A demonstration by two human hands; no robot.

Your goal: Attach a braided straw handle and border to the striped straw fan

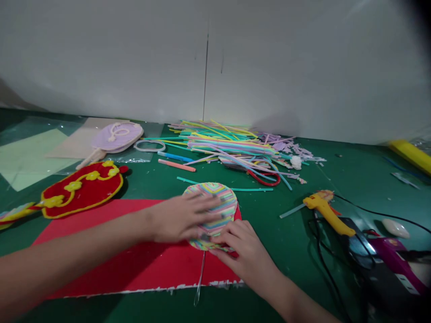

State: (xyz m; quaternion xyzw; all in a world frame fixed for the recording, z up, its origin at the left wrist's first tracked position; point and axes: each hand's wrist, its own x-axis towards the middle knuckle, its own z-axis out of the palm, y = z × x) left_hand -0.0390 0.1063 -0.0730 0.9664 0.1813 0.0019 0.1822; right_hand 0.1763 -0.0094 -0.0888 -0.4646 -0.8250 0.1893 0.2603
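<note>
While the left hand [182, 218] is lying spread across the striped disc [228, 206] at the red sheet [134, 269]'s far right corner, the curled right hand [243, 246] is touching the disc's near right edge, whether pinching I cannot tell.

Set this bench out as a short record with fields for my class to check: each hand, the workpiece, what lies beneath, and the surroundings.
Left hand: left hand laid across the striped disc, fingers spread
Right hand: right hand at the disc's lower right edge, fingers curled; pinch unclear
Workpiece: round, pastel stripes, partly covered; thin loop sticks out nearside
Beneath: red sheet on green table
Left: red fan-shaped piece with yellow flowers; purple fan-shaped piece behind
Beyond: heap of pastel strips
Right: yellow glue gun
</note>
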